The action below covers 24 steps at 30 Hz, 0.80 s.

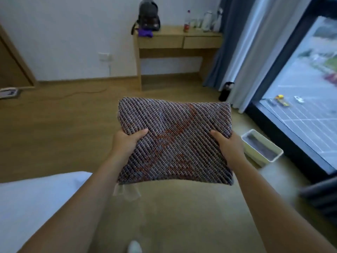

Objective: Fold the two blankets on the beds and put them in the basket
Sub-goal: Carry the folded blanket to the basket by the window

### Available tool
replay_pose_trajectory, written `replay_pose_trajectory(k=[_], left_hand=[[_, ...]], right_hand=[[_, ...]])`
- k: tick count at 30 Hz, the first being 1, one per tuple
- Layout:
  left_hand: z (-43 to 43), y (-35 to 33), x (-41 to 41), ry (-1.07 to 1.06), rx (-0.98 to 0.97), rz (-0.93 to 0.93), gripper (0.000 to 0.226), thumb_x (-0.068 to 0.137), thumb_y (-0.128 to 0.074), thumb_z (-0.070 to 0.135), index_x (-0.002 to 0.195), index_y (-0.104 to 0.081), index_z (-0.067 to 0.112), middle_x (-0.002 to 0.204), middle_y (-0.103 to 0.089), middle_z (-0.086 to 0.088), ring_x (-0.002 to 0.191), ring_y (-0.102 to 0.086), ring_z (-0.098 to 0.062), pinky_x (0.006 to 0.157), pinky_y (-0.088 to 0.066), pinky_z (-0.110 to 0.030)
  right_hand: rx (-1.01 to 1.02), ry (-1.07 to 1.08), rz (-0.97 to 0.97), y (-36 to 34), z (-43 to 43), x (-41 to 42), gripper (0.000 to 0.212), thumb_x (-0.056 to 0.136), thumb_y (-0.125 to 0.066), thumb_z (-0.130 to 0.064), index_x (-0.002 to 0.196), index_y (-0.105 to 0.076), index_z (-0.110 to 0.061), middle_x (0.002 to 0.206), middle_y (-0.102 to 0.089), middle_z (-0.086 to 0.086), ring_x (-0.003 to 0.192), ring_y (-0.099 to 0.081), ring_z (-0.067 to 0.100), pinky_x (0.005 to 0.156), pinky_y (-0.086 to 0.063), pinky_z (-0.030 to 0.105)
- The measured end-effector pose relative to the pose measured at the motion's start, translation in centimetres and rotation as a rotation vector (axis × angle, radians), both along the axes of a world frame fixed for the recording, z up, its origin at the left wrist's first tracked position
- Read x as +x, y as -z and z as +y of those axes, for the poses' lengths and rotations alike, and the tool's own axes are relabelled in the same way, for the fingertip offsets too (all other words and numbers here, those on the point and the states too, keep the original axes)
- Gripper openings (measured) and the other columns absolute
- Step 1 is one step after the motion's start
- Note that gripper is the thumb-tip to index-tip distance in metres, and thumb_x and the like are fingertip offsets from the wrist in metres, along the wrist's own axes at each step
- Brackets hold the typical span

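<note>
A folded blanket (pixel 175 139), woven in grey and purple with rust-red patches, is held in the air over the wooden floor (pixel 63 125), in the middle of the view. It is folded to a thick rectangle. Its long axis runs from 9 o'clock to 3 o'clock, its broad face is turned up toward the camera, and its far edge points to 12 o'clock. A pale fringe (pixel 126 190) hangs from its near corner at about 7 o'clock.

The left hand (pixel 125 141) grips the blanket's 9 o'clock edge, thumb laid across the top face. The right hand (pixel 229 145) grips the 3 o'clock edge in the same way. The other fingers of both hands are hidden beneath the cloth.

The basket (pixel 255 155), a white rectangular tub, stands on the floor at about 3 o'clock of the blanket, just beyond the right hand and beside the window (pixel 310 88). Its long axis runs from 10 o'clock to 4 o'clock. Something dark grey lies inside; what it is cannot be told.

A white bed (pixel 36 207) fills the corner at 8 o'clock, under the left forearm. At 12 o'clock a wooden worktop (pixel 173 34) stands against the wall and carries a dark backpack (pixel 148 15), a purple cloth (pixel 145 32) and a bottle with a red label (pixel 187 21) among other blurred containers. Blue-grey curtains (pixel 224 42) hang at 1 o'clock, and a black bottle (pixel 226 91) stands on the floor at their foot. A cable (pixel 73 94) trails over the floor at 10 o'clock.
</note>
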<state>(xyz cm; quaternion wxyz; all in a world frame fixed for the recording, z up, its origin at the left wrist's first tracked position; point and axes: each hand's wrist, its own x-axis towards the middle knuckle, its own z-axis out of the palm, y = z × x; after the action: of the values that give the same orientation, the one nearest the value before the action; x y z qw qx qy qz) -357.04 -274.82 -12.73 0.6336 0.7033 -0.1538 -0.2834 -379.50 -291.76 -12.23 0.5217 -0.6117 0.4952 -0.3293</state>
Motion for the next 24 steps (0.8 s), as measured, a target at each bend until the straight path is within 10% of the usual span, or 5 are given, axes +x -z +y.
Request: replay_pose_trajectory(k=[6, 12, 24], left_hand=[[-14.9, 1.9, -3.1, 0.300, 0.041, -0.004, 0.022, 0.068, -0.080, 0.027, 0.083, -0.064, 0.023, 0.089, -0.068, 0.004, 0.080, -0.065, -0.013, 0.078, -0.050, -0.032], [-28.1, 2.7, -4.3, 0.514, 0.074, -0.020, 0.033, 0.067, -0.081, 0.027, 0.094, -0.064, 0.019, 0.091, -0.067, 0.000, 0.085, -0.066, -0.020, 0.081, -0.051, -0.034], [-53.3, 5.2, -12.8, 0.784, 0.147, -0.011, 0.033, 0.070, -0.079, 0.023, 0.097, -0.062, 0.016, 0.091, -0.067, -0.001, 0.079, -0.065, -0.014, 0.076, -0.049, -0.028]], right_hand=[[0.048, 0.292, 0.021, 1.2, -7.1, -7.4, 0.041, 0.081, -0.067, -0.033, 0.116, -0.055, -0.016, 0.108, -0.064, 0.000, 0.095, -0.062, 0.020, 0.086, -0.051, 0.039], [0.082, 0.509, 0.034, 1.8, -14.0, -10.2, 0.022, 0.080, -0.067, -0.036, 0.096, -0.054, -0.028, 0.086, -0.061, -0.012, 0.079, -0.060, 0.008, 0.060, -0.044, 0.025], [0.211, 0.787, 0.008, 6.0, -32.2, -18.7, 0.032, 0.076, -0.069, -0.038, 0.102, -0.061, -0.023, 0.095, -0.066, -0.006, 0.089, -0.063, 0.018, 0.089, -0.051, 0.045]])
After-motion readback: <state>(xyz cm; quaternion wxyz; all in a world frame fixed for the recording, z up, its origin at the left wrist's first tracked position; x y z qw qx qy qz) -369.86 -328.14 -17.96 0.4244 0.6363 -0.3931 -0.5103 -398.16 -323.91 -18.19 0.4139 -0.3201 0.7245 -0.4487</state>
